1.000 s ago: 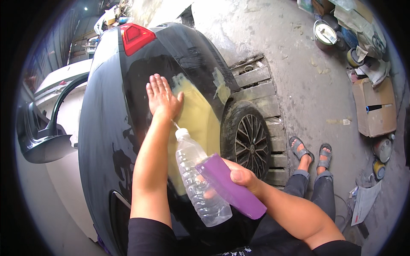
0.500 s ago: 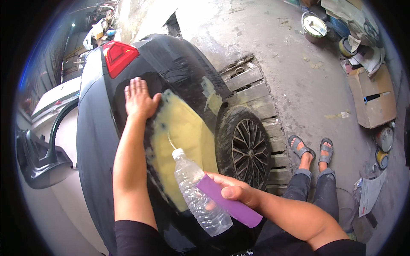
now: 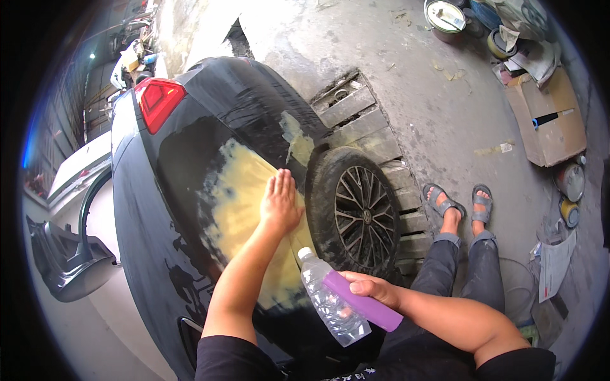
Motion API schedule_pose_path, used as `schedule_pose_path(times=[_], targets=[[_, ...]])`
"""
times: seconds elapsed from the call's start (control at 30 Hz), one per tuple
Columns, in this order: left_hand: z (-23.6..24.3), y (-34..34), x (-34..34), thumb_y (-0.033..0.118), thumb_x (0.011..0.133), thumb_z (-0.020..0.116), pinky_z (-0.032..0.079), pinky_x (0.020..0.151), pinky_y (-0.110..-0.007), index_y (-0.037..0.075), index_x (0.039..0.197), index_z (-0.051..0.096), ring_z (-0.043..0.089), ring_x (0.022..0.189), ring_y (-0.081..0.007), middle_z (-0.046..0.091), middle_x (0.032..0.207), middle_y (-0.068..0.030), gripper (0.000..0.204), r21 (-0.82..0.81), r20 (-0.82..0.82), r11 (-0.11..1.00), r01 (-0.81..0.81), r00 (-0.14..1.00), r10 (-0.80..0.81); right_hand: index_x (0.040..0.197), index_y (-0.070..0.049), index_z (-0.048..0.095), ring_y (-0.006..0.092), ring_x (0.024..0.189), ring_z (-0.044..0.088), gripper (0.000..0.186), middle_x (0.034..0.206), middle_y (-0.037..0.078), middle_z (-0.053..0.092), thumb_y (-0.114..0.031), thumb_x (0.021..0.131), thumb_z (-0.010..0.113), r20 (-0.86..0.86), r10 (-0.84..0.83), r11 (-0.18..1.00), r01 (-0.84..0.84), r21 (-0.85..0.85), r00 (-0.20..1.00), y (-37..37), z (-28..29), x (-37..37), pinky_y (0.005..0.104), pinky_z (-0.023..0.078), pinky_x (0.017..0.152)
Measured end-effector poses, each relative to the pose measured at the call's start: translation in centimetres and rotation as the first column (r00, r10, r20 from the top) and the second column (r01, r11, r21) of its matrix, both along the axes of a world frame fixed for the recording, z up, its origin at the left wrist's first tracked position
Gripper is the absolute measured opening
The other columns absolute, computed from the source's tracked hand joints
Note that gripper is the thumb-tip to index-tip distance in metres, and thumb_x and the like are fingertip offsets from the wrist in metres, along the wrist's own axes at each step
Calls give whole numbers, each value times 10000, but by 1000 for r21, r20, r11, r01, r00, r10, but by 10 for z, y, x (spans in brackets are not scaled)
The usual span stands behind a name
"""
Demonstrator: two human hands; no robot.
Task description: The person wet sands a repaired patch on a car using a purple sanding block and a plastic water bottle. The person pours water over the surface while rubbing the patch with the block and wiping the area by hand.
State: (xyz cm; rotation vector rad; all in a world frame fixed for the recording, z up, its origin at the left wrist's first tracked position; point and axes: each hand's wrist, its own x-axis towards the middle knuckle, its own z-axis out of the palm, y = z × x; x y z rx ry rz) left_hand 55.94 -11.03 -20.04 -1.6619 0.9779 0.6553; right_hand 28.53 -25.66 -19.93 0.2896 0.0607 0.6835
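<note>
My left hand [image 3: 281, 206] lies flat on the car's dark rear side panel, over the right part of a yellow filler patch [image 3: 236, 190], with its fingers stretched out. My right hand [image 3: 375, 291] is wrapped round a clear plastic bottle [image 3: 323, 303] and a long purple sanding block [image 3: 375, 310], held together. The bottle's white cap [image 3: 305, 253] points up and away toward the panel, and a thin line of liquid seems to leave it. Wet dark streaks show around the patch. A red tail light [image 3: 159, 101] sits at the far left corner of the car.
The car's rear wheel [image 3: 365, 216] stands right of the patch, beside wooden slats [image 3: 375, 140] over a floor channel. A black side mirror [image 3: 70, 257] is at the left. A lidded bucket [image 3: 445, 19], a cardboard box [image 3: 549, 120] and paint tins [image 3: 570, 181] line the right side.
My left hand has moved right and nearer, from the dark panel below the tail light onto the yellow patch. My right hand has shifted slightly right with the bottle and block.
</note>
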Motion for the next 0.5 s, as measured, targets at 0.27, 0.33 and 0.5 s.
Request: schedule_pose_path(times=[0.27,0.33,0.5], targets=[[13,27,-94,618,982,407,64,1268,-448,13,1590,246,138,1565,-283,198,1682,-134,872,173,-145,974,145,982,-120,1559,-26,275,216,1225,564,914,1372,125,525,-468,872,685,-29,76,997,-75,19,997,4,-4,-32,371,506,1008],[22,60,-128,543,986,399,70,1263,-482,18,1590,251,141,1563,-300,204,1679,-142,814,188,-186,950,248,959,-213,1560,-29,276,222,1239,558,904,1383,129,521,-468,880,678,-32,95,995,-94,16,995,2,-1,-35,377,501,1013],[36,85,-136,442,939,477,69,1254,-528,30,1594,254,142,1562,-325,192,1684,-136,805,135,-274,950,281,932,-237,1550,-20,287,225,1235,550,892,1369,135,521,-479,884,664,35,79,997,-78,-26,996,-8,5,-34,377,497,1009]])
